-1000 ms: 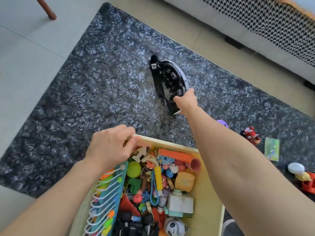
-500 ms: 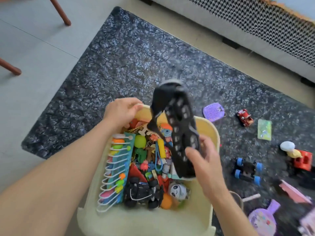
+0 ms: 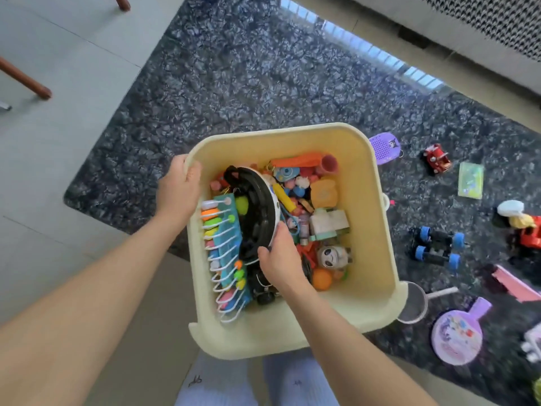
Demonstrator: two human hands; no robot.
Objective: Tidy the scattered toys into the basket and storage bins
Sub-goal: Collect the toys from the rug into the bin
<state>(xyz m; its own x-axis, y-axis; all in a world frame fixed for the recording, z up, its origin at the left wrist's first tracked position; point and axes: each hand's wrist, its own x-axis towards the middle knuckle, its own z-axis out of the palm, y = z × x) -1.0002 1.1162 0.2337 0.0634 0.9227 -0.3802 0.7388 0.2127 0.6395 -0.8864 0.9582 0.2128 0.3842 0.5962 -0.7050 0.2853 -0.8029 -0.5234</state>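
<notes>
A pale yellow bin (image 3: 366,306) sits on the rug's near edge, full of small toys. My right hand (image 3: 279,259) reaches inside it and grips the lower end of a black oval toy with a white rim (image 3: 257,209), which stands on edge among the toys. My left hand (image 3: 178,191) clasps the bin's left rim. A teal bead abacus (image 3: 225,253) leans along the bin's left wall, beside the black toy. Scattered toys lie on the rug to the right: a purple pad (image 3: 383,148), a red car (image 3: 437,162), a green card (image 3: 470,184) and a blue-wheeled car (image 3: 436,249).
A dark textured rug (image 3: 263,83) covers the floor ahead. Further right lie a purple paddle (image 3: 459,335), a pink piece (image 3: 512,284), a red-and-white toy (image 3: 524,227) and a small sieve (image 3: 412,306). Chair legs (image 3: 26,82) stand at the left, a sofa base (image 3: 468,33) along the back.
My right hand has brought the black oval toy from the rug over the bin and down into it. My left hand stays on the bin's rim. The view has tilted down.
</notes>
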